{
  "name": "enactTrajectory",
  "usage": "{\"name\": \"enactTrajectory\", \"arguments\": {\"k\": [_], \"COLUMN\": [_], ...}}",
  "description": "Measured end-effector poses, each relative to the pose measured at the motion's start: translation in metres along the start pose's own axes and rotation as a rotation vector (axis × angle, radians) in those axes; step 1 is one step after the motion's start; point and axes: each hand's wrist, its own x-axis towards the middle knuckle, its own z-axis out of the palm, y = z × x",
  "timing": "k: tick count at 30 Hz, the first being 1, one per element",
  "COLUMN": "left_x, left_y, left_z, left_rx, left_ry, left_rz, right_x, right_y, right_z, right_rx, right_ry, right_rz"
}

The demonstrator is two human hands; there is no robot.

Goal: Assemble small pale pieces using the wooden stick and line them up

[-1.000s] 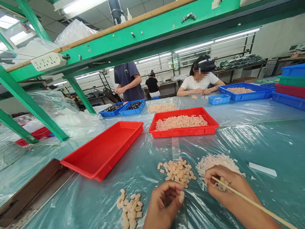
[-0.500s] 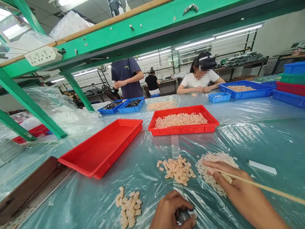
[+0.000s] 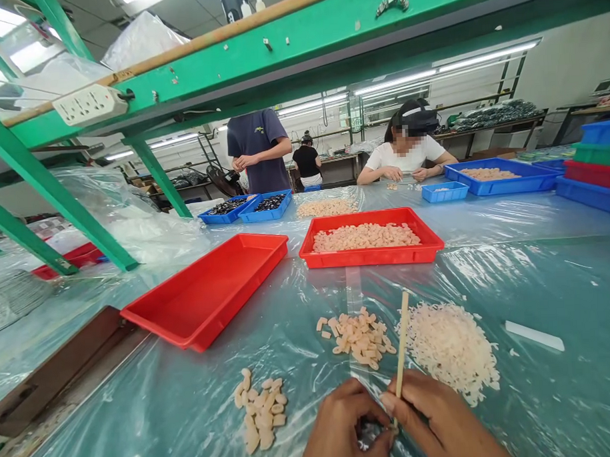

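Observation:
My left hand (image 3: 342, 427) is curled at the table's near edge, fingers pinched round a small part I cannot make out. My right hand (image 3: 436, 420) is closed on a thin wooden stick (image 3: 402, 342), which points up and away, its lower end meeting my left fingers. Just beyond lie a pile of beige parts (image 3: 359, 336), a heap of small white parts (image 3: 452, 347) to its right, and a second beige pile (image 3: 259, 417) to the left of my left hand.
An empty red tray (image 3: 207, 292) sits left of centre; a red tray of beige parts (image 3: 370, 238) lies behind. Blue trays (image 3: 488, 175) stand further back. A person in white sits opposite; another stands at left. A green shelf frame (image 3: 48, 191) rises on the left.
My right hand pulled back from the white heap and came in beside my left hand. The stick swung from pointing right to pointing up and away.

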Motion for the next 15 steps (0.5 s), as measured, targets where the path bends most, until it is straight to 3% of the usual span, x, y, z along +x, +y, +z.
{"name": "enactTrajectory", "arguments": {"k": [5, 10, 15], "left_x": [0.0001, 0.002, 0.0016], "left_y": [0.0033, 0.0006, 0.0], "left_z": [0.0013, 0.0016, 0.0014], "left_rx": [0.024, 0.006, 0.019], "left_ry": [0.0, 0.0, -0.003], "left_rz": [0.079, 0.006, -0.001], "right_x": [-0.0018, -0.0027, 0.0001], "right_y": [-0.0057, -0.0076, -0.0044], "right_z": [-0.0015, -0.0027, 0.001], "right_rx": [-0.085, 0.139, 0.195], "right_ry": [-0.044, 0.069, 0.025], "right_rz": [-0.106, 0.031, 0.054]}}
